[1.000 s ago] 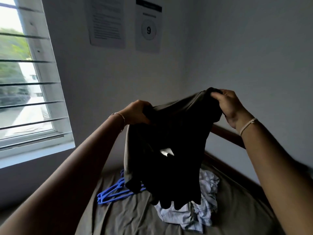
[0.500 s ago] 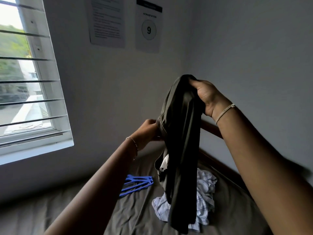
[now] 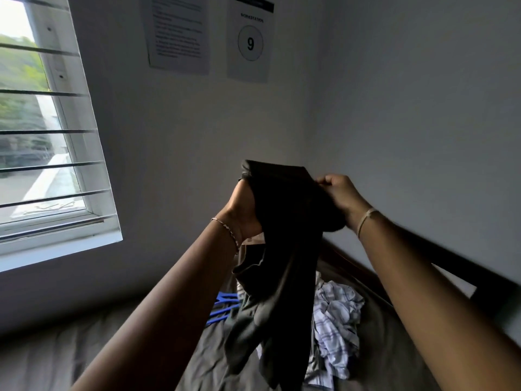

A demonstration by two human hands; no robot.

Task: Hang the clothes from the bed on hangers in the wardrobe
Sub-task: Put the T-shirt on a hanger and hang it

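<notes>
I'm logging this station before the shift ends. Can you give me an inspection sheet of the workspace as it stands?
Surface: bed with a creased grey sheet.
Job's things: dark garment held up over the bed; blue hangers and a crumpled checked shirt lying on the sheet.
Clutter: nothing seen.
Hands: left hand and right hand each grip the garment's top.
Cables: nothing seen.
Surroundings: window at left, two papers on the wall.

left hand + right hand grip dark garment | blue hangers, probably, on bed
</notes>
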